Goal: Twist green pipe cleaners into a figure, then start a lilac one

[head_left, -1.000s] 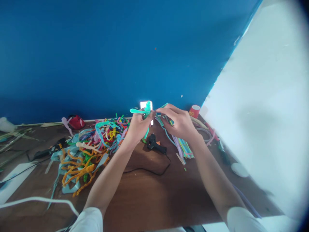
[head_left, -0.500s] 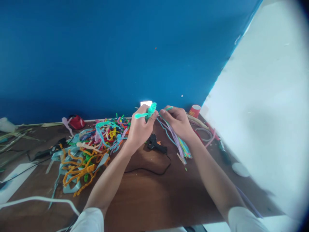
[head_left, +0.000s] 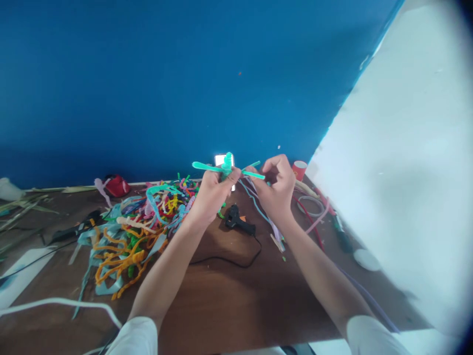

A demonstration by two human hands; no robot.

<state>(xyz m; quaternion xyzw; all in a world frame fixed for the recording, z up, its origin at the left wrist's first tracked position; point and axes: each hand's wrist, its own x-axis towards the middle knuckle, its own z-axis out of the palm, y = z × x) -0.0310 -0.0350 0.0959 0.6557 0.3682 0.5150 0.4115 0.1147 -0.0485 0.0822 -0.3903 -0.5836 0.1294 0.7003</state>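
My left hand (head_left: 211, 196) is closed on a turquoise-green pipe cleaner piece (head_left: 227, 161), pinched between thumb and fingers. A tight coil on the piece stands upright above the thumb, and one straight arm sticks out to the left. Two more green ends point right toward my right hand (head_left: 276, 190). That hand has its fingers curled, with the thumb tip against the green strands; its exact grip is partly hidden. Both hands are raised above the table, close together. Below them lies a black hot glue gun (head_left: 236, 219) with its cord.
A tangled heap of coloured pipe cleaners (head_left: 148, 227) covers the table's left side. Straight pastel pipe cleaners (head_left: 275, 230) lie under my right wrist. A lit phone (head_left: 219, 159) leans at the blue wall. A red paper cup (head_left: 299, 170) and a white disc (head_left: 366, 260) are right.
The green piece has turned, so its coil is now upright and its left arm reaches farther out. My right hand's fingers have lifted and curled, showing two green ends.
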